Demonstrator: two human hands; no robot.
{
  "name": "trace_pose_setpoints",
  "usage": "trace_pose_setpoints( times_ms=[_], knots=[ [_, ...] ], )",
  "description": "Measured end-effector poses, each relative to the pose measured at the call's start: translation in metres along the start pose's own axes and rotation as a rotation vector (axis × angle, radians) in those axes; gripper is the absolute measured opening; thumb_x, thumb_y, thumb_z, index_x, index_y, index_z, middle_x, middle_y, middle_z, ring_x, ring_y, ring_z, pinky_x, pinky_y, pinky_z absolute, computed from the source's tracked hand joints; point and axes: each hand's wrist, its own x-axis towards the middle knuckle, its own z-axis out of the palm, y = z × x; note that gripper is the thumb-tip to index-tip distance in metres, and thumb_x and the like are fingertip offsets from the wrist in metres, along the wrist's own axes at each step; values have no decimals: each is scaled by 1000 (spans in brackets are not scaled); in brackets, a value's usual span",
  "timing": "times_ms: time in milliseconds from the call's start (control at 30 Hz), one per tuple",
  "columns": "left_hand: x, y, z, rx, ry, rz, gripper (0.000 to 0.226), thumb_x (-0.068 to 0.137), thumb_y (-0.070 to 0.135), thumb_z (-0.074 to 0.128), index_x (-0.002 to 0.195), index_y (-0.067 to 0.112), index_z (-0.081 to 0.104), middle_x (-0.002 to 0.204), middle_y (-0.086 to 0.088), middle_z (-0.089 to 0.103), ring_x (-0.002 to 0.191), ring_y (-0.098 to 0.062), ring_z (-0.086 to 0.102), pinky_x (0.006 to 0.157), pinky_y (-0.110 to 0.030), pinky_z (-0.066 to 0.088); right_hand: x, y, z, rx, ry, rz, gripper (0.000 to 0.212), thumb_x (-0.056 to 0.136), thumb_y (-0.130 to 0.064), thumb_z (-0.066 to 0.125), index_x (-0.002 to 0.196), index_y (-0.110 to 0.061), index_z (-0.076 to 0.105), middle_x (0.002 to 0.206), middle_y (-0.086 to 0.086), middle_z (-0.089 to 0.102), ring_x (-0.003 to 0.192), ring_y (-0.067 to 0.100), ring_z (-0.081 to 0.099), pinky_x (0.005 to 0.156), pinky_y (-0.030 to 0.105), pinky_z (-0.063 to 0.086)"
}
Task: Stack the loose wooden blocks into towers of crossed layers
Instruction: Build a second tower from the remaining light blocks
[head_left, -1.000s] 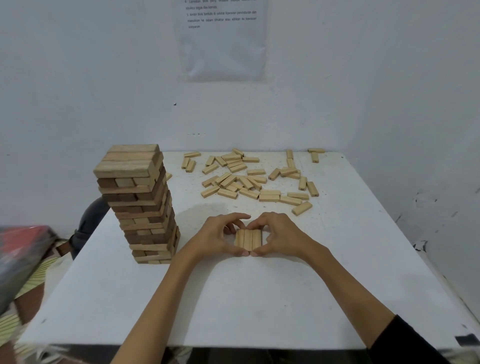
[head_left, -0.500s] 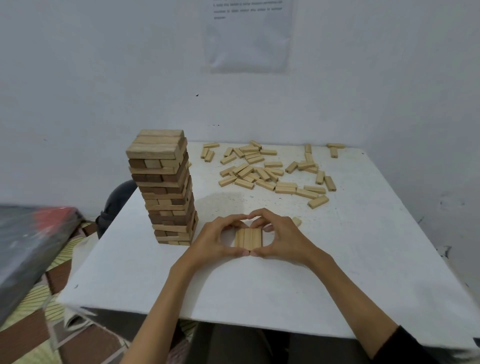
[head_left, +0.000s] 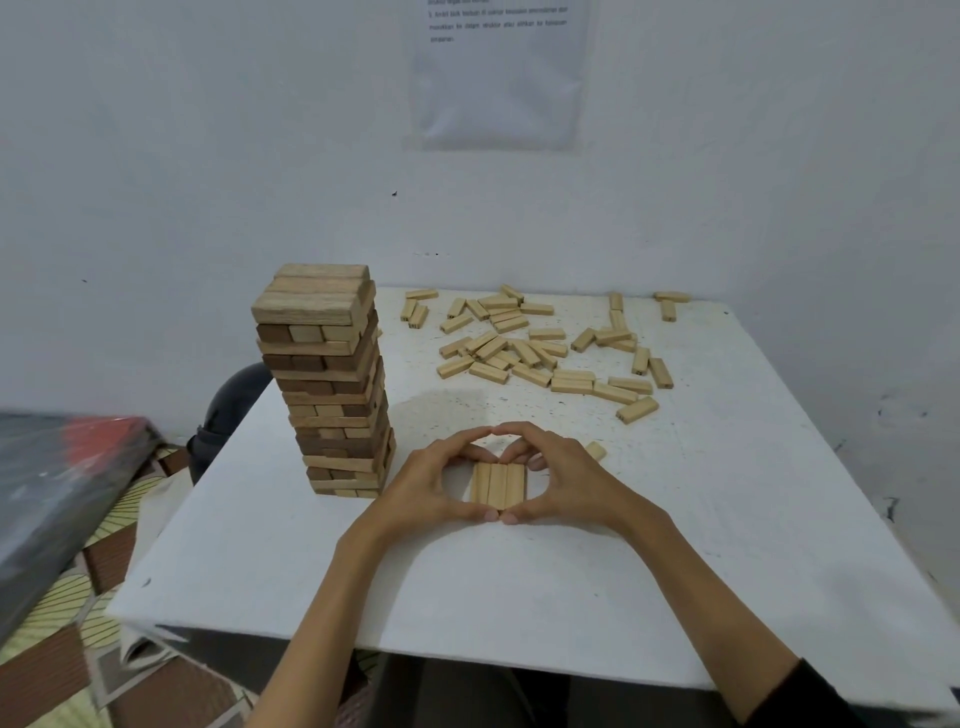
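Your white desk (head_left: 519, 582) bore a tall tower (head_left: 332, 384) near its left edge and loose blocks (head_left: 535, 353) scattered toward its far edge. Your left hand (head_left: 421, 483) and right hand (head_left: 571, 483) curled round a three-block layer (head_left: 498, 486) at mid-desk.

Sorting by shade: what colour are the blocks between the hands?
The three wooden blocks are light tan; head view.
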Motion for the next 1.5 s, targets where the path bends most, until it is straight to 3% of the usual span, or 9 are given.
trace_pose_setpoints(
  times_ms=[167,300,600,767,933,1100,1167,1300,1500],
  knots=[
    [-1,3,0,-21,-3,-9,90,57,24,89,135,32,44,112,15,64,112,6,53,96,-11,37,-2,0,-1,-3,-4,-11,85,61,-24,87,126,-46,38,112,-12,57,106,-6,49,87,3,36],
    [0,3,1,-40,-3,-12,93,54,25,90,135,31,44,113,15,63,112,5,53,98,-13,38,-3,-1,-9,-1,15,-19,85,58,-26,89,125,-46,40,109,-16,56,106,-3,50,90,14,41],
    [0,2,-2,0,-25,0,90,58,21,89,135,32,43,114,14,63,113,5,52,97,-9,36,-1,3,-9,-45,-24,4,89,58,-22,89,132,-38,40,110,-11,58,106,3,52,94,17,41],
    [-1,0,0,2,7,9,84,58,23,88,132,34,48,111,18,64,114,0,52,100,-22,39,-1,2,-8,-35,-29,0,87,60,-18,87,131,-37,41,107,-9,57,104,2,52,95,16,42],
    [-2,-1,0,7,20,13,84,59,25,88,131,35,48,110,20,64,114,-1,52,100,-24,40,0,1,-8,-44,-27,-8,86,61,-18,87,128,-40,39,105,-11,57,101,-1,51,92,13,42],
    [-1,0,-1,-4,0,16,83,58,26,88,130,37,47,112,17,63,113,3,52,97,-12,38,-2,3,-10,-42,-17,5,88,59,-23,88,131,-39,40,109,-11,58,104,1,52,89,11,39],
    [2,3,0,0,11,26,76,62,31,86,126,40,47,113,15,62,111,6,52,94,-7,37,-3,3,-15,-42,10,9,87,58,-26,89,131,-37,42,110,-10,58,105,2,52,86,12,39],
    [13,12,1,20,50,75,46,80,39,69,123,36,53,113,17,60,110,1,52,95,-17,41,-6,5,-31,-55,65,20,75,59,-31,87,122,-42,48,111,-12,58,106,5,51,87,20,43],
    [57,24,-4,116,46,130,29,91,18,59,119,23,60,114,7,62,105,-4,55,91,-21,44,-8,15,-58,-129,41,80,59,60,-23,88,110,-37,60,112,-11,57,107,7,49,89,24,41]
  ],
)
